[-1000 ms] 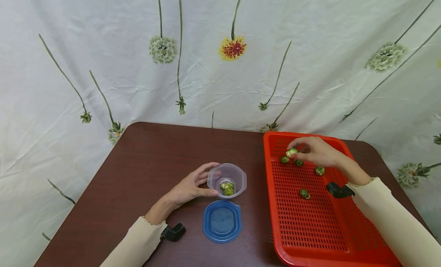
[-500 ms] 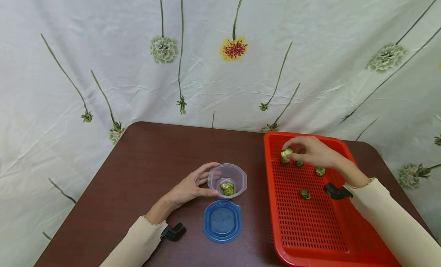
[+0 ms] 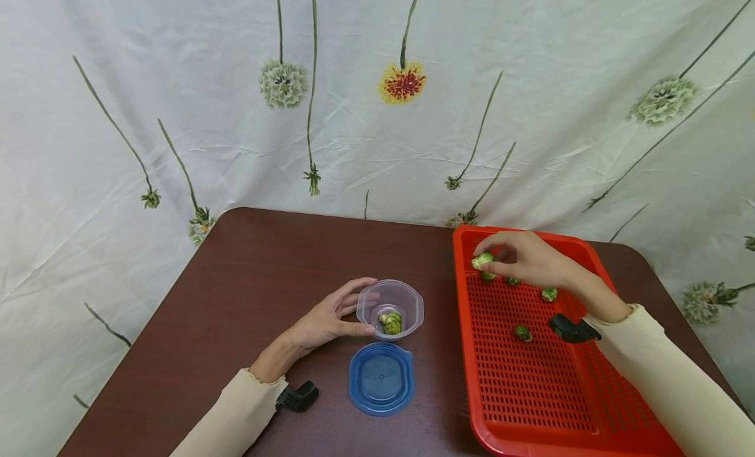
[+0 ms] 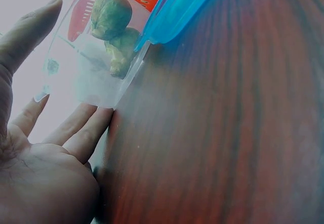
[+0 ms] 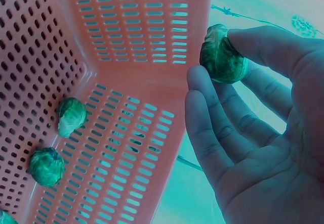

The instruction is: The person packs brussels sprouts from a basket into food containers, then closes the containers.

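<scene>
My right hand [image 3: 525, 255] pinches a Brussels sprout [image 5: 223, 57] between thumb and fingers, above the far left part of the red basket [image 3: 466, 352]. My left hand [image 3: 327, 319] holds a small clear plastic container [image 3: 407, 299] from its left side, the thumb at the near rim and the fingers round the far side. Two Brussels sprouts [image 4: 111, 16] lie inside the container, seen through its wall in the left wrist view. A blue lid [image 3: 381, 379] lies on the table just in front of the container.
Several more sprouts rest on the basket floor, among them one sprout [image 3: 522, 333] in the middle and another sprout [image 3: 548, 294] farther back. The dark wooden table [image 3: 283, 254] ends at a hanging flowered cloth [image 3: 342, 149].
My right hand has moved a little to the left with the sprout, toward the basket's left wall. The left hand, container and lid stay where they were.
</scene>
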{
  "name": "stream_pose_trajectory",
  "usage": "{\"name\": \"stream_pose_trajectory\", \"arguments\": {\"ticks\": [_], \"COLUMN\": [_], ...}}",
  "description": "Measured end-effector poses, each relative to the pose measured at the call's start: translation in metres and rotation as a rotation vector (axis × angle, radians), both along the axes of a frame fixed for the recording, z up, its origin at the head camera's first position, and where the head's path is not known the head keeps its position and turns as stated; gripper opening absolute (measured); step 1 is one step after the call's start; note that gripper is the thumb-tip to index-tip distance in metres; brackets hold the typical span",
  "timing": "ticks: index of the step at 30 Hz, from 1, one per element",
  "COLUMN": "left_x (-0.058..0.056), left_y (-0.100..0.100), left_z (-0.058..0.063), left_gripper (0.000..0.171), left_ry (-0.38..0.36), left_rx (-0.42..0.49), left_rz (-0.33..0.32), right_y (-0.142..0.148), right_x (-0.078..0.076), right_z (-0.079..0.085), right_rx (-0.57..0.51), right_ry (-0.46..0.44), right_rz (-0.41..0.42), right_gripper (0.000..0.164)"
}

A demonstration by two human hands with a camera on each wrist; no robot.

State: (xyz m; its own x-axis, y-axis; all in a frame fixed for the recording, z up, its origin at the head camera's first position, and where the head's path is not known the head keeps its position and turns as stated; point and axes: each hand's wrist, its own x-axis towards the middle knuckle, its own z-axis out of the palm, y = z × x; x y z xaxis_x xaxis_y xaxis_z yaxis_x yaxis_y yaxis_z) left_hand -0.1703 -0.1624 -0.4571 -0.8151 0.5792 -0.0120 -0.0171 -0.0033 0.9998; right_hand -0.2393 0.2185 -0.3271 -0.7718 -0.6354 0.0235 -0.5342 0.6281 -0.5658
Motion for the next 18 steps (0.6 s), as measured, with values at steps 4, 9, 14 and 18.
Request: {"name": "stream_pose_trajectory", "arguments": {"ticks": [4,9,14,18], "left_x": [0.000,0.000,0.000,0.000], "left_y": [0.000,0.000,0.000,0.000], "left_z": [0.000,0.000,-0.001,-0.001], "left_gripper": [0.087,0.087,0.087,0.087], "left_ry": [0.004,-0.007,-0.004,0.000], "left_rx": [0.006,0.010,0.006,-0.002], "left_rz": [0.000,0.000,0.000,0.002], "right_y": [-0.003,-0.007,-0.012,-0.017], "right_x": [0.001,0.002,0.003,0.005], "right_z": [0.001,0.000,0.001,0.004], "right_rx": [-0.016,-0.015,0.000,-0.004], "right_ry": [-0.002,0.013,0.051,0.063], "right_rz": [0.012,0.028,0.042,0.069], "right_gripper": [0.017,0.018,0.019,0.019]}}
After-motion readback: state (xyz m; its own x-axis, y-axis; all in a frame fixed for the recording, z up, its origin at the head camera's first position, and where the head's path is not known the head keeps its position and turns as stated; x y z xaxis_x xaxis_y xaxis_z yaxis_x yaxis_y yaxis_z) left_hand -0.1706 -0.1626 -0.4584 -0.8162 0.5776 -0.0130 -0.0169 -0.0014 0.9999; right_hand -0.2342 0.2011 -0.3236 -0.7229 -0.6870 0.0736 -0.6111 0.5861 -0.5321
